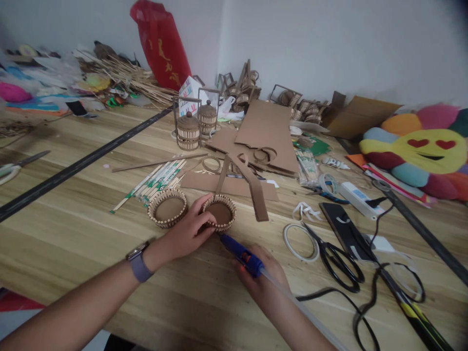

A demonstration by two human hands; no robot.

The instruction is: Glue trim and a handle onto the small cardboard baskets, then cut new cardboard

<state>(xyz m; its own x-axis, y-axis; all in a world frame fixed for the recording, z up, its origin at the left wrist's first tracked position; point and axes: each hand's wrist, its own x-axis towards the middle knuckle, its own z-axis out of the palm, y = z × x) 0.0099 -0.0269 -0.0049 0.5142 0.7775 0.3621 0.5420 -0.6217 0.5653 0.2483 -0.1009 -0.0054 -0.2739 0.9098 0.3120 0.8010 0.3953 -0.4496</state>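
Note:
My left hand [186,231] grips the near rim of a small round basket [220,212] made of wooden sticks around a brown cardboard base. My right hand [265,280] is wrapped round a blue glue gun [241,254], whose nozzle points at the basket's near side. A clear glue stick [292,300] trails from the back of the gun. A second, similar stick basket [167,208] sits just to the left. A watch with a grey band [139,263] is on my left wrist.
Black scissors [338,258], a white tape ring [298,242], black cables [369,292] and a power strip [356,195] lie to the right. Cardboard sheets [266,129], packs of sticks [159,180], finished lantern models [188,131] and a plush cushion [420,151] lie farther back. A long black bar [84,163] crosses the table.

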